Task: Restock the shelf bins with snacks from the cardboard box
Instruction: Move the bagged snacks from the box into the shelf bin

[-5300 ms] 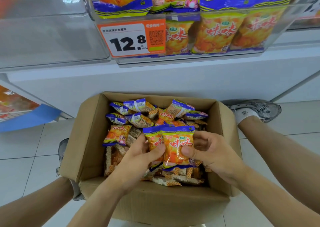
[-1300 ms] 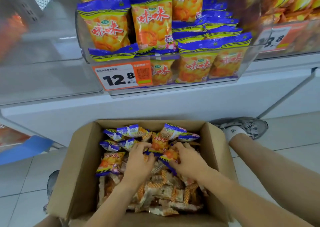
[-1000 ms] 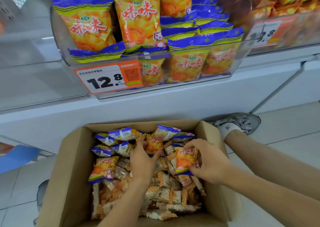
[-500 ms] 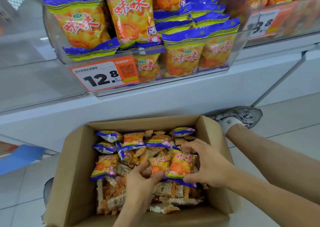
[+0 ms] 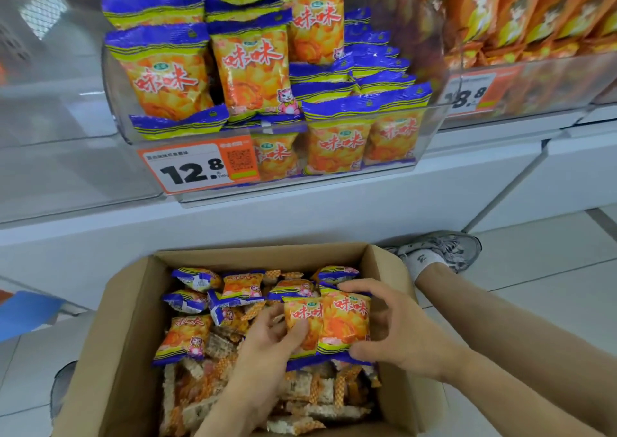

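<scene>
An open cardboard box [image 5: 120, 329] on the floor holds several orange-and-blue snack packets and small checkered wrapped bars. Both hands are inside it. My left hand [image 5: 263, 346] pinches one orange snack packet [image 5: 302, 316] by its lower left. My right hand [image 5: 397, 333] grips a second orange packet [image 5: 347, 323] beside it, fingers over its top and thumb under its bottom edge. The two packets stand side by side, upright, above the pile. Above, the clear shelf bin [image 5: 430, 126] is filled with the same snack packets.
An orange price tag reading 12.8 [image 5: 197, 166] hangs on the bin front. A neighbouring bin [image 5: 534, 82] to the right holds orange packets. To the left is a clear bin [image 5: 66, 156]. My shoe [image 5: 444, 249] rests on the tiled floor right of the box.
Both hands dug into the box and each picked up a packet. Over the last half second they brought the two packets together and raised them slightly.
</scene>
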### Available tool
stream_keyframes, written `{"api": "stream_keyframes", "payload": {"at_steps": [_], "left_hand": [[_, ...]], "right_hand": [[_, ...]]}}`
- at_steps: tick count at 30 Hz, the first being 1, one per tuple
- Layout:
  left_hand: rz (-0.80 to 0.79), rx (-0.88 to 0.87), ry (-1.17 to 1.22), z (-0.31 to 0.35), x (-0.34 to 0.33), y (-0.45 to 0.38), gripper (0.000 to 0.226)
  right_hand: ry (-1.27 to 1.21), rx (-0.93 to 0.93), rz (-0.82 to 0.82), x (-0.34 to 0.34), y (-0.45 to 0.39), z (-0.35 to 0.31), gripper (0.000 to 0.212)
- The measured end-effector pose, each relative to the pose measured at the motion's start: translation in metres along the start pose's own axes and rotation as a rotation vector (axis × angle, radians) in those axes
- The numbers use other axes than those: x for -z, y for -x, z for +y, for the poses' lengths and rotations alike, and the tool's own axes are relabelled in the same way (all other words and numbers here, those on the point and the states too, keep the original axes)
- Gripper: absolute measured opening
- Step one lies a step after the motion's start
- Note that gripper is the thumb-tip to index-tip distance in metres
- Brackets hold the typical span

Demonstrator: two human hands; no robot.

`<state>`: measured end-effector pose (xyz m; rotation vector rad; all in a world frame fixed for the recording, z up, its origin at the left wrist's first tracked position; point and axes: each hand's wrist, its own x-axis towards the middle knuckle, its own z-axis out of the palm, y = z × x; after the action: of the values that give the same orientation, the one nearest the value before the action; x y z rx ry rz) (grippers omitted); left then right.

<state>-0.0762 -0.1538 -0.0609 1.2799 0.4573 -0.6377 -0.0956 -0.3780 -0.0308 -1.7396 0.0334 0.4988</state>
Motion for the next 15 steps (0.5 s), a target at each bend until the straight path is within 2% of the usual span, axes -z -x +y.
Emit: {"api": "stream_keyframes", "payload": {"at_steps": [1,3,5,8,9,11,13,15], "left_hand": [[0.018,-0.058,-0.106,0.003,-0.002,0.002,0.055],[0.03,-0.153,-0.232,0.006,-0.004,0.006,0.041],[0.014,-0.182,-0.233,0.009,-0.007,0.008,0.024],[-0.028,-0.175,-0.151,0.014,-0.011,0.011,0.022],[-0.053,-0.16,-0.122,0.015,-0.012,0.012,0.031],[-0.101,-0.153,-0.163,0.017,-0.014,0.013,0.07],[-0.079,-0.174,-0.283,0.016,-0.013,0.014,0.108],[-0.051,-0.209,-0.363,0.013,-0.011,0.013,0.115]], "right_hand": [[0.029,0.023,0.02,-0.001,-0.002,0.002,0.075],[0.063,0.056,0.054,-0.004,-0.006,0.004,0.078],[0.041,0.075,0.078,-0.007,-0.007,0.005,0.078],[0.067,0.093,0.064,-0.012,-0.006,0.004,0.078],[0.073,0.092,0.053,-0.014,-0.005,0.002,0.078],[0.089,0.101,0.056,-0.015,-0.004,-0.001,0.077],[0.131,0.118,0.076,-0.017,-0.002,-0.005,0.077],[0.167,0.137,0.087,-0.021,-0.001,-0.009,0.079]]}}
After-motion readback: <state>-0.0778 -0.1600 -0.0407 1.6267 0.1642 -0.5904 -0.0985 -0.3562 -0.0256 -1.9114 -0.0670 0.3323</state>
